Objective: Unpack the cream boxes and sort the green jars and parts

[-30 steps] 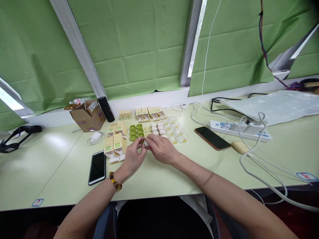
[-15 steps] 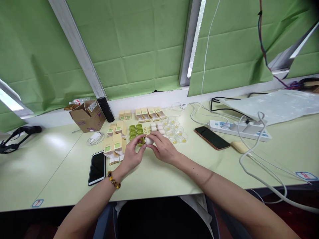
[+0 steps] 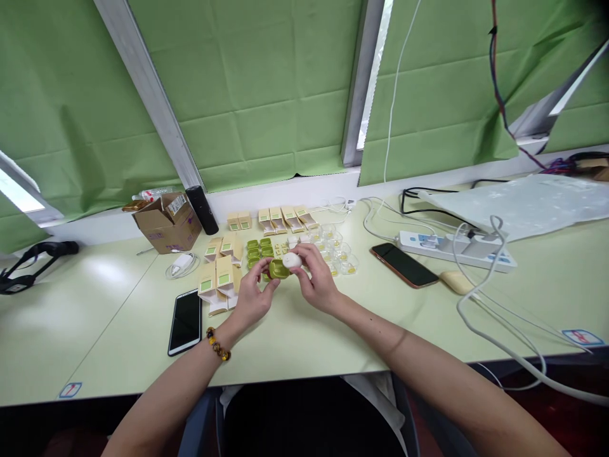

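Note:
A small olive-green cup [image 3: 278, 269] is pinched in my left hand [image 3: 254, 297], its hollow side turned up toward me. My right hand [image 3: 318, 279] grips a smooth white rounded piece [image 3: 291, 259] between thumb and fingers, just above the cup's right edge. Beyond my hands, more green cups [image 3: 254, 252] stand in rows on the table. Tiny yellowish pieces [image 3: 280, 248] and white pieces [image 3: 298, 239] lie beside them, partly hidden by my right hand. Clear plastic shells [image 3: 342, 255] with yellow spots form a group to the right.
Small cream boxes [image 3: 229, 273] with open flaps stand left and behind. One phone [image 3: 186, 321] lies left, another phone [image 3: 404, 264] right. A power strip [image 3: 457, 249] trails white cables. A cardboard box [image 3: 169, 222] and black cylinder [image 3: 202, 209] stand at the back left.
The white piece and the green cup, together before, are now slightly apart. My right hand has moved a little right with the white piece, and the cup's hollow shows.

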